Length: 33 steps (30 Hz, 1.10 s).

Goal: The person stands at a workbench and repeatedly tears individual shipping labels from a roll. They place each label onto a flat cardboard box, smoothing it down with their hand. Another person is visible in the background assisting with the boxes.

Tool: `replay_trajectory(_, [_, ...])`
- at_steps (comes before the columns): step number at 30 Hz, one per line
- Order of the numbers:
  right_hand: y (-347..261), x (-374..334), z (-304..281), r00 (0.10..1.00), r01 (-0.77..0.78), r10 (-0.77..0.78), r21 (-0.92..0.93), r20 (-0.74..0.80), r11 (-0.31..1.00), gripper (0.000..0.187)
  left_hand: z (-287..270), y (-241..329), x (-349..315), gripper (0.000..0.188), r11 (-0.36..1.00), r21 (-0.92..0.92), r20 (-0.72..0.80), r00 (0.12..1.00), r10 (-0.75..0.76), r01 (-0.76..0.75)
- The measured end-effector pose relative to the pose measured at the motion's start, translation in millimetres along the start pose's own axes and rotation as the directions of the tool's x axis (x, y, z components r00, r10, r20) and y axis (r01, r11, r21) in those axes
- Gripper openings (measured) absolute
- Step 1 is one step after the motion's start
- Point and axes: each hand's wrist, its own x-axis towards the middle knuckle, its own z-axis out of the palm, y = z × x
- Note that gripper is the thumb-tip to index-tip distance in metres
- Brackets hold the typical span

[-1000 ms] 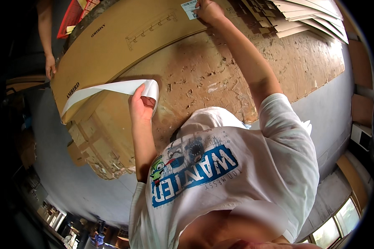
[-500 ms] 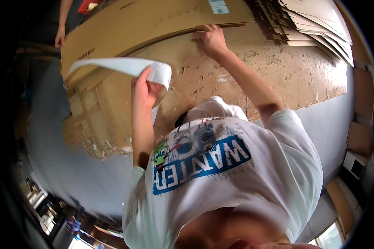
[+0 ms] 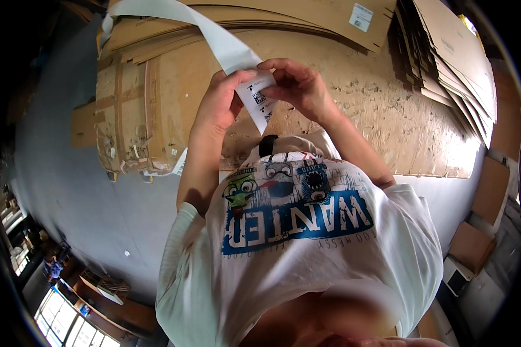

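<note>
Compared with half a second back, the right hand (image 3: 298, 87) has left the flat cardboard up ahead and come in to meet the left hand (image 3: 220, 101). Both now sit close together, raised in front of the chest, over the chipboard counter (image 3: 388, 115).

The left grip is clamped on the label strip (image 3: 237, 55), thumb and fingers pinching it near the printed end. The right grip pinches the same strip at that end, fingers curled over the top and tips touching the paper. The strip runs up and away to the left from the hands, curving over the cardboard stack (image 3: 139, 110) that lies just left of the left hand. Both forearms angle inward from the lower edge, elbows bent. More flat cardboard sheets (image 3: 451, 63) are fanned out well to the right of the right hand.
</note>
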Motion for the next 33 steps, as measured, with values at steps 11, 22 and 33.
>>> replay_trajectory(11, [10.9,-10.5,-10.7,0.916,0.277,-0.39,-0.563,-0.09,0.779,0.019,-7.5,-30.0,32.3,0.021,0.93,-0.26,0.046,0.966,-0.256,0.259])
replay_trajectory(22, [22.7,60.4,-237.1,0.672,-0.237,-0.25,-0.522,-0.697,0.82,0.025,-21.1,-35.7,66.2,0.024,0.971,-0.2,-0.288,0.94,-0.185,0.13])
replay_trajectory(33, [55.8,105.3,-318.7,0.71,-0.462,-0.141,-0.608,-0.69,0.646,0.033,-5.9,-39.8,89.4,0.03,0.984,-0.145,-0.381,0.912,-0.156,0.107])
